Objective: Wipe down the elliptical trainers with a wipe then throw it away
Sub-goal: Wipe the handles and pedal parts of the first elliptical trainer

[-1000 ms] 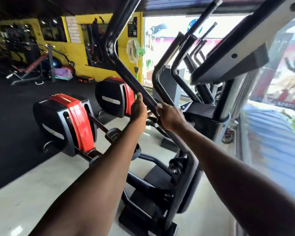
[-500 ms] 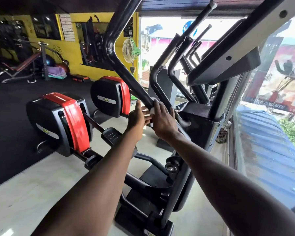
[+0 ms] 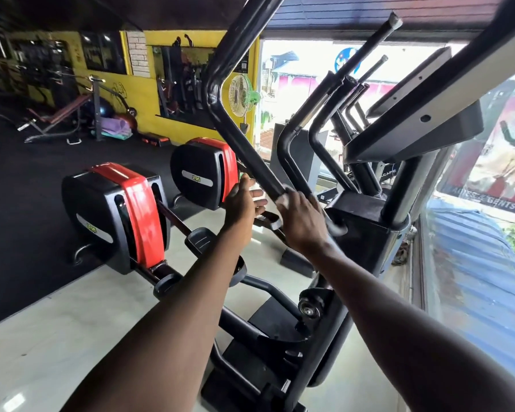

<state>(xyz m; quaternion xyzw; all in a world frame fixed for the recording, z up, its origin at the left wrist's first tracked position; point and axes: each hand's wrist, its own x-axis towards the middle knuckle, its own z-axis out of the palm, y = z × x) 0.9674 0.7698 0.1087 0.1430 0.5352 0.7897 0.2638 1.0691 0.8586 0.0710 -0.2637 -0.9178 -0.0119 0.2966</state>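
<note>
**Right hand on the handlebar, left hand free beside it**

Two red-and-black flywheel housings stood on the left, the nearer one (image 3: 116, 215) at the edge of the black rubber floor (image 3: 27, 203) and the farther one (image 3: 204, 173) behind it, each belonging to an elliptical trainer. Several more upright black handle tubes (image 3: 298, 138) crowded toward the window (image 3: 295, 72), too overlapped to count with certainty. One green wall fan (image 3: 240, 95) hung on the yellow wall.

Two hands were in view. The right hand (image 3: 302, 217) curled round the near trainer's slanted black handlebar (image 3: 244, 147), pressing a white wipe (image 3: 283, 199) against the tube; only a small pale patch of the wipe showed at the fingers. The left hand (image 3: 243, 200) was released, fingers straight and spread, holding nothing, just beside the bar and apart from it.

The console underside (image 3: 414, 126) hung close above and to the right of the right hand. The pale tiled floor (image 3: 57, 337) lay open to the left of the near trainer's base, while the glass wall (image 3: 473, 263) closed off the right side.
</note>
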